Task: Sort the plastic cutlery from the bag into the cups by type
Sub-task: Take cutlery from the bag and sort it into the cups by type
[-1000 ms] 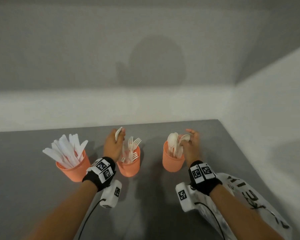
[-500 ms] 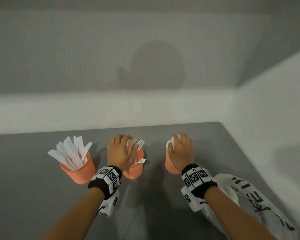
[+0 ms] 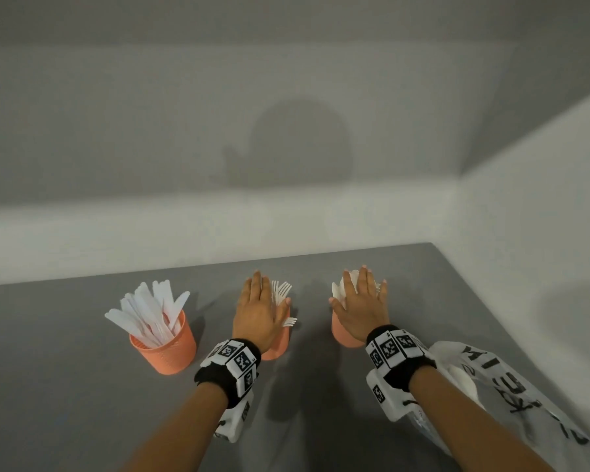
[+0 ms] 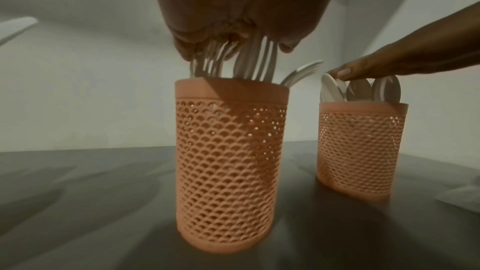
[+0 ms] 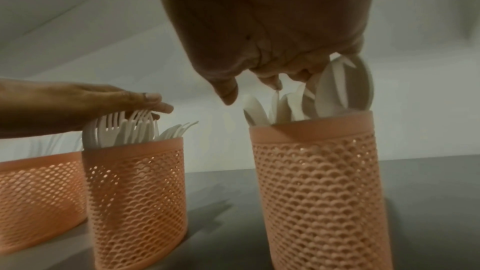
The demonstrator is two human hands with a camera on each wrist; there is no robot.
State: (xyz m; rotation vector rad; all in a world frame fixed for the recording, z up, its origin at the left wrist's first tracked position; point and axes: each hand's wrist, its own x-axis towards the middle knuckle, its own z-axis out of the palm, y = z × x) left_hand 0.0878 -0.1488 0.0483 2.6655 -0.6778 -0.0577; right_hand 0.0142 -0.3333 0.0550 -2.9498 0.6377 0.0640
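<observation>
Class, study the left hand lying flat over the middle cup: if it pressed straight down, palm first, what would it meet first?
The left hand would first meet the white plastic forks standing in the middle orange perforated cup; its fingers already seem to touch their tines.

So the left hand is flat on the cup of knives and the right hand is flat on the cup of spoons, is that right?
Not quite. The left hand lies flat on the forks, as the left wrist view shows; the knives stand untouched in the far-left cup. The right hand does lie flat on the spoons.
</observation>
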